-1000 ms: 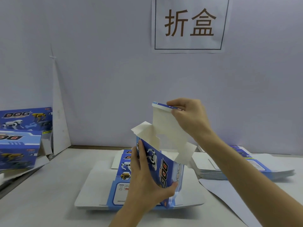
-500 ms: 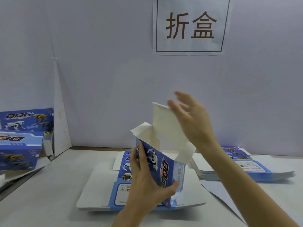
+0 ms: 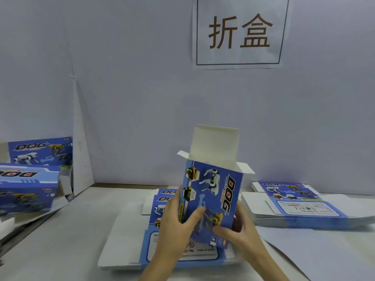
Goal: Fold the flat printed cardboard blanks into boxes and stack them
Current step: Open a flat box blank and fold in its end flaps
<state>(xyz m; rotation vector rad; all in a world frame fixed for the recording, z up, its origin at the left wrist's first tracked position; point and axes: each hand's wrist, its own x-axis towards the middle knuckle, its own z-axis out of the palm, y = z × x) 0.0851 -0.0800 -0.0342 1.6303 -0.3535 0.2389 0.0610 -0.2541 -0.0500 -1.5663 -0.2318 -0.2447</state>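
Down from the top flap (image 3: pixel 215 147) has come the right hand (image 3: pixel 241 230), now gripping the lower right corner of the half-folded box (image 3: pixel 213 191), while the left hand (image 3: pixel 176 226) clasps its left edge, thumb on the printed face. It stands upright, flap open, over a flat blank (image 3: pixel 125 250) on the desk (image 3: pixel 60 240); a stack of blanks (image 3: pixel 294 207) lies right, finished boxes (image 3: pixel 28 191) left

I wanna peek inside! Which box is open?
The box the left hand and right hand hold upright: its white top flap stands up. Stacked boxes at left show none raised.
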